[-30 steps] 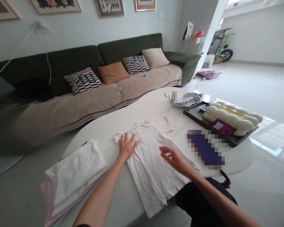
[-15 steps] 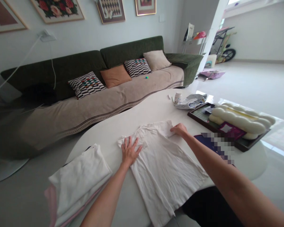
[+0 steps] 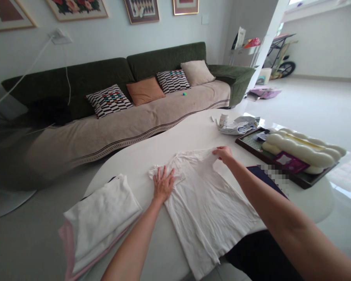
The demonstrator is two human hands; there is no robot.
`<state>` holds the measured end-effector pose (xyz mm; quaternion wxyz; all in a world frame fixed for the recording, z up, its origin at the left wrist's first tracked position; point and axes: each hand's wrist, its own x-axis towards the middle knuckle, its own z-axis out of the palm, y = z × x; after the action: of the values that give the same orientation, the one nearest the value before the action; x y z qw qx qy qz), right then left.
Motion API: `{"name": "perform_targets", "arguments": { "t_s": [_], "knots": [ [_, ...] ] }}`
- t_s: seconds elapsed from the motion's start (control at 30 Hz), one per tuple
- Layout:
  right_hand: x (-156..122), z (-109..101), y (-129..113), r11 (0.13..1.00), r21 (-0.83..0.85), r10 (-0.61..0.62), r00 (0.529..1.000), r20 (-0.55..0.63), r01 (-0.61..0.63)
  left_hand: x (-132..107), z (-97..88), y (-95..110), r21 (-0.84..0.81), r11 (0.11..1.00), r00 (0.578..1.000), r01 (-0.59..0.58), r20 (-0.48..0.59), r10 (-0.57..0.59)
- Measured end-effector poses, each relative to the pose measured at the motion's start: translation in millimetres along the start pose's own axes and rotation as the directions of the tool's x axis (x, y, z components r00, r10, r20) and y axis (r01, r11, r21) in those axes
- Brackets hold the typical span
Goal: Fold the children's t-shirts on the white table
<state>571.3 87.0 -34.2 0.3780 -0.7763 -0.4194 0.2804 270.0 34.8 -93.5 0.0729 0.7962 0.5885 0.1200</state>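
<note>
A white T-shirt (image 3: 207,203) lies spread on the white table, wrinkled, its lower edge reaching past the near table edge. My left hand (image 3: 163,185) rests flat on the sleeve at the shirt's left, fingers spread. At the opposite side, my right hand (image 3: 224,153) pinches the sleeve edge between thumb and fingers. Left of the shirt lies a stack of folded clothes (image 3: 102,218), white on top with pink beneath.
The rounded white table (image 3: 128,156) also bears a dark tray (image 3: 304,180) with a cream puffy box (image 3: 302,148), a silver packet (image 3: 241,125), a small white bottle (image 3: 223,120) and a dark blue flat item (image 3: 265,179). Behind stands a green sofa (image 3: 166,52) with cushions.
My right hand has shifted slightly toward the far side, and the sleeve it pinches now looks drawn in closer to the shirt's shoulder. My left hand stays flat. The view has shifted a little.
</note>
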Motion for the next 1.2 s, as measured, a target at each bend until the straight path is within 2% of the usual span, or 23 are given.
{"name": "perform_targets", "arguments": {
  "t_s": [0.07,0.1,0.13,0.17,0.2,0.23,0.3,0.33,0.37,0.4,0.43,0.5,0.53,0.57,0.6,0.7,0.8,1.03,1.2],
  "knots": [
    [-13.3,7.3,-14.0,0.995,-0.015,-0.102,0.994,-0.028,0.102,-0.3,-0.2,-0.2,-0.019,1.000,1.000,-0.021,-0.013,0.021],
    [-24.6,14.0,-21.2,0.979,-0.032,-0.203,0.979,-0.012,0.203,-0.5,0.1,-0.8,-0.029,0.999,0.999,-0.029,-0.022,0.028],
    [-39.2,22.5,-27.9,0.940,-0.056,-0.334,0.942,0.030,0.335,-0.7,0.6,-1.9,-0.040,0.999,0.999,-0.032,-0.031,0.031],
    [-56.8,32.2,-33.7,0.868,-0.076,-0.483,0.869,0.103,0.491,-1.0,1.4,-3.4,-0.049,0.998,0.999,-0.032,-0.041,0.030],
    [-76.7,42.0,-38.0,0.755,-0.090,-0.625,0.755,0.199,0.649,-1.3,2.3,-5.2,-0.057,0.998,0.998,-0.032,-0.048,0.030],
    [-97.7,50.7,-40.3,0.641,-0.081,-0.715,0.632,0.301,0.763,-1.6,3.4,-7.3,-0.061,0.997,0.998,-0.040,-0.054,0.037],
    [-138.0,59.9,-37.7,0.454,-0.010,-0.770,0.398,0.498,0.891,-2.0,6.1,-11.6,-0.058,0.996,0.996,-0.070,-0.064,0.067],
    [-154.8,58.6,-32.1,0.401,0.020,-0.761,0.321,0.563,0.916,-2.0,7.6,-13.5,-0.054,0.996,0.995,-0.076,-0.071,0.072],
    [-168.4,53.0,-23.7,0.386,0.026,-0.750,0.297,0.591,0.922,-1.7,9.3,-15.1,-0.053,0.996,0.995,-0.070,-0.080,0.066],
    [-178.5,43.2,-12.5,0.403,0.000,-0.741,0.326,0.586,0.915,-1.1,10.9,-16.4,-0.056,0.997,0.995,-0.054,-0.090,0.049],
    [-185.4,30.2,1.1,0.447,-0.056,-0.733,0.402,0.548,0.893,-0.3,12.5,-17.2,-0.065,0.997,0.995,-0.032,-0.100,0.025],
    [-192.6,-1.2,32.7,0.564,-0.210,-0.689,0.596,0.412,0.798,1.9,15.1,-18.0,-0.098,0.995,0.994,0.003,-0.111,-0.014],
    [-194.9,-16.8,48.9,0.606,-0.280,-0.657,0.667,0.352,0.745,3.3,15.9,-18.1,-0.123,0.992,0.993,0.010,-0.113,-0.024],
    [-197.7,-30.9,64.1,0.628,-0.338,-0.627,0.713,0.313,0.701,5.0,16.2,-18.3,-0.155,0.988,0.992,0.022,-0.117,-0.040],
    [-201.3,-42.4,77.6,0.634,-0.382,-0.604,0.739,0.299,0.672,6.9,16.0,-18.4,-0.200,0.979,0.990,0.044,-0.120,-0.069],
    [-218.2,-58.8,105.1,0.607,-0.463,-0.556,0.761,0.334,0.646,14.6,11.5,-18.6,-0.416,0.896,0.973,0.156,-0.093,-0.213],
    [-234.4,-55.4,115.2,0.563,-0.537,-0.533,0.772,0.345,0.629,23.0,1.2,-18.0,-0.551,0.803,0.959,0.227,-0.016,-0.282],
    [-236.9,-48.7,111.5,0.477,-0.652,-0.542,0.781,0.310,0.590,37.8,-28.7,-10.2,-0.544,0.782,0.951,0.304,0.127,-0.282],
    [-233.5,-51.3,108.8,0.420,-0.685,-0.546,0.768,0.334,0.596,44.1,-35.4,0.9,-0.555,0.729,0.914,0.401,0.195,-0.354]
  ]
}}
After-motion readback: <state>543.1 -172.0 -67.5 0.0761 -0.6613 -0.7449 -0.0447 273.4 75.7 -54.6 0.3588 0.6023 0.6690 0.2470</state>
